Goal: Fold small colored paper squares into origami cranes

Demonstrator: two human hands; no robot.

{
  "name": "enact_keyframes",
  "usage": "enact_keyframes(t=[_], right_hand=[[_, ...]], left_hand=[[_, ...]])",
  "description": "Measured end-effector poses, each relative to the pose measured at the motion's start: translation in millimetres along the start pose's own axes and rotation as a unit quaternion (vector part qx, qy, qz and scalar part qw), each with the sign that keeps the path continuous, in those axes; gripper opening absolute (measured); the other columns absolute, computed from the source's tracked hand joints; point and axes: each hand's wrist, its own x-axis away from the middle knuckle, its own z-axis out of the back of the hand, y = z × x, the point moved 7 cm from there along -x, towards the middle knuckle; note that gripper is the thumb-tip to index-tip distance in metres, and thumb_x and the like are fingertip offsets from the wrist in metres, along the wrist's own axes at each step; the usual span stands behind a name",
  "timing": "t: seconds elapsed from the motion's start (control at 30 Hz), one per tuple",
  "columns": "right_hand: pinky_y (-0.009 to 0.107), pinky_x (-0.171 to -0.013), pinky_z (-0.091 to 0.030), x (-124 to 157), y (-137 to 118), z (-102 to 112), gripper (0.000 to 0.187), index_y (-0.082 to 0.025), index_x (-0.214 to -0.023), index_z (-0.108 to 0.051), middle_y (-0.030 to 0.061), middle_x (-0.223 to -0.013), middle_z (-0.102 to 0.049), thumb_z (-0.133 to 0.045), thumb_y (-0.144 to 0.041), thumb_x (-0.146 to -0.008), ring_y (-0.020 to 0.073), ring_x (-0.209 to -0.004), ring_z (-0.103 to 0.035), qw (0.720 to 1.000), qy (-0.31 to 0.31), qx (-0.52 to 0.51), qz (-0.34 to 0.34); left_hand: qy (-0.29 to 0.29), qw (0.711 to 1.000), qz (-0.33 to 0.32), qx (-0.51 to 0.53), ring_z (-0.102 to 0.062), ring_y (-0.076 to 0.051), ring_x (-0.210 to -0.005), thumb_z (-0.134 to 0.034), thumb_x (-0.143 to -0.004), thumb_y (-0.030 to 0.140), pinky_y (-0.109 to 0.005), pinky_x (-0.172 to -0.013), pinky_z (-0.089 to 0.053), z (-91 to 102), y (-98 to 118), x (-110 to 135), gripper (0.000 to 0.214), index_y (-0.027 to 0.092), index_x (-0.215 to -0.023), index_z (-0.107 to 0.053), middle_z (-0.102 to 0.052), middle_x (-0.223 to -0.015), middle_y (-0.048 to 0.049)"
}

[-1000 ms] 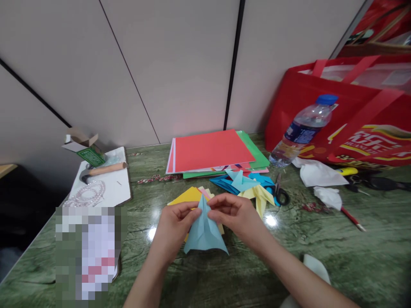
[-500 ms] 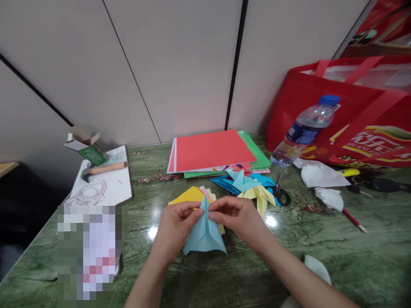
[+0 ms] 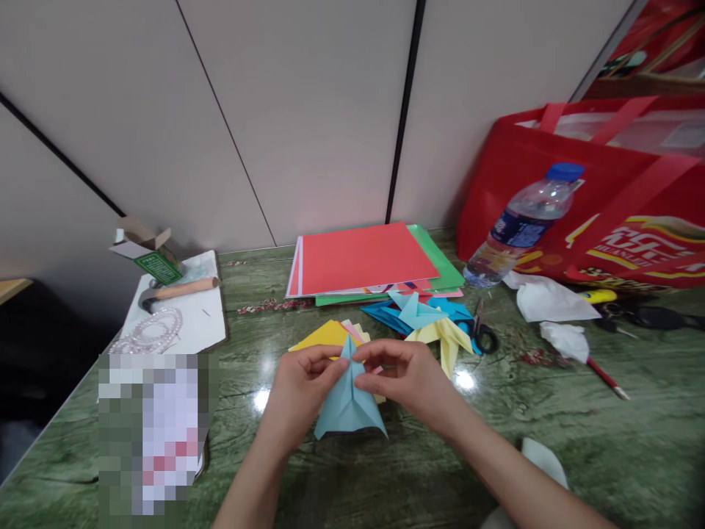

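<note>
A light blue sheet of origami paper, folded to a narrow point at its far end, is held up between my hands. My left hand pinches its left edge near the point, thumb on top. On the other side my right hand has thumb and fingertips closed on the right edge beside the centre crease. Yellow paper and other coloured sheets lie just behind the piece, partly hidden by it. Folded paper shapes in light blue and pale yellow rest to the right, beside black scissors.
Red sheets over green ones lie by the wall. A water bottle leans before a red bag. At left are a white board, a wooden-handled tool and a small box. A red pencil lies right.
My right thumb and fingers have parted a little and shifted slightly along the paper's right edge. The paper's tip has moved slightly left; my left hand stays in place.
</note>
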Motion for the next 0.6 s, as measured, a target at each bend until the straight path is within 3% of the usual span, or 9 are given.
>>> enact_keyframes(t=[0.27, 0.6], right_hand=[[0.024, -0.054, -0.047, 0.4, 2.7, -1.2, 0.027, -0.02, -0.083, -0.068, -0.0008, -0.069, -0.062, -0.075, -0.022, -0.057, 0.0109, -0.059, -0.054, 1.0, -0.016, -0.005, -0.004], [0.024, -0.054, -0.047, 0.3, 3.3, -3.2, 0.026, -0.018, -0.08, -0.065, -0.0002, -0.072, -0.063, -0.075, -0.019, -0.056, 0.0106, -0.059, -0.055, 0.999, -0.027, -0.028, -0.007]], left_hand=[[-0.005, 1.0, -0.014, -0.01, -0.063, -0.016, -0.062, -0.067, -0.066, 0.026, -0.025, -0.056, -0.047, 1.4, 1.7, -0.6, 0.022, 0.013, -0.083, -0.07, -0.073, -0.073, -0.0074], [-0.005, 0.999, -0.026, -0.021, -0.057, -0.012, -0.053, -0.068, -0.065, 0.023, -0.021, -0.051, -0.041, 1.0, 2.9, -0.8, 0.021, 0.012, -0.082, -0.07, -0.068, -0.061, -0.0022]])
